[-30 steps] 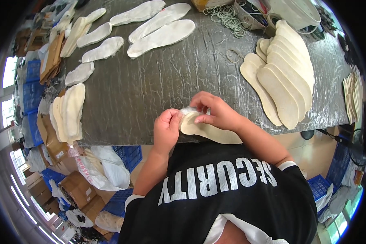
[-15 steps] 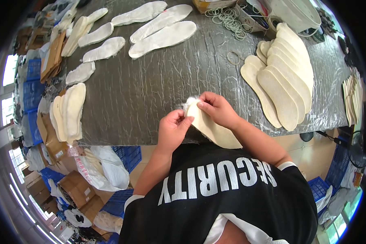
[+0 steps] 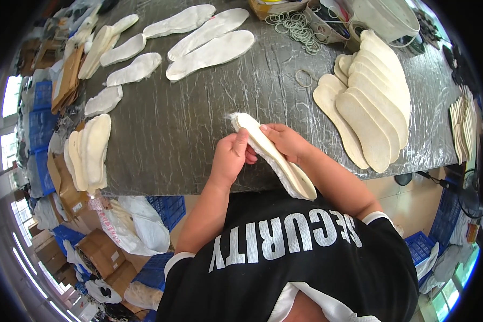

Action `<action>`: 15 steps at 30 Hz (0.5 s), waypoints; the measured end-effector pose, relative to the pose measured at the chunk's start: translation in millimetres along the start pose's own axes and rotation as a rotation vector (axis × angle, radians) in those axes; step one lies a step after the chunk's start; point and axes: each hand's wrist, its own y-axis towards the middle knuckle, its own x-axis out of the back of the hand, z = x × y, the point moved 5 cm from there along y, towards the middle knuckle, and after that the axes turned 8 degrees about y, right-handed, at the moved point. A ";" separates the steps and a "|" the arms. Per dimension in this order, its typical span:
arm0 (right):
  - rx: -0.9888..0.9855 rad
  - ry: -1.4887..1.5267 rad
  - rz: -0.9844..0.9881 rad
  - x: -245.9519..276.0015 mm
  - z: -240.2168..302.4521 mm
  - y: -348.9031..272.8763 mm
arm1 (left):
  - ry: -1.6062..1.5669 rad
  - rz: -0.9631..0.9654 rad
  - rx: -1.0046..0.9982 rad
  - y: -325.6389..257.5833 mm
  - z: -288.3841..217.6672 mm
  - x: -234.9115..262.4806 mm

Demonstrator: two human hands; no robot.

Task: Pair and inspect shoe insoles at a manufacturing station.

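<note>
Both hands hold a cream insole (image 3: 275,159) with white fluffy fleece along its edge, slanting over the table's front edge toward my shirt. My left hand (image 3: 232,156) is closed on its left side, thumb on the upper face near the far end. My right hand (image 3: 285,141) grips the opposite side, its thumb near the edge and some fingers hidden underneath. To the right of my hands lies a fanned pile of cream insoles (image 3: 374,110). White fleece insoles (image 3: 212,55) are spread out at the far left.
A stack of insoles (image 3: 95,152) lies at the table's left edge. At the back are pale green rubber bands (image 3: 294,28), a single band (image 3: 304,78) and a whitish bucket (image 3: 389,20). Plastic bags (image 3: 139,224) and blue crates (image 3: 167,210) stand below on the left.
The insole has turned, now showing its full length with fleece along the edge. My left hand has shifted up slightly; my right hand has moved from the far tip down along its side.
</note>
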 end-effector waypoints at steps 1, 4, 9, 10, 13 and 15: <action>-0.013 0.027 0.049 -1.4 -1.1 0.1 | 0.097 -0.089 0.018 -0.4 -3.8 -2.5; -0.032 -0.027 0.016 -2.8 -4.5 -0.5 | 0.252 -0.095 -0.033 4.9 -15.1 -3.8; -0.072 0.024 0.022 -4.4 -14.6 2.2 | 0.285 -0.111 -0.093 14.1 -2.8 -1.3; -0.083 0.047 0.027 -4.9 -17.5 3.5 | 0.218 -0.098 -0.046 15.1 0.2 -2.1; -0.113 0.173 0.104 -6.6 -26.3 6.9 | 0.094 -0.061 0.014 13.5 -10.6 -12.3; -0.115 0.165 0.090 0.8 -28.6 7.4 | 0.154 -0.076 0.019 6.7 -10.9 -4.9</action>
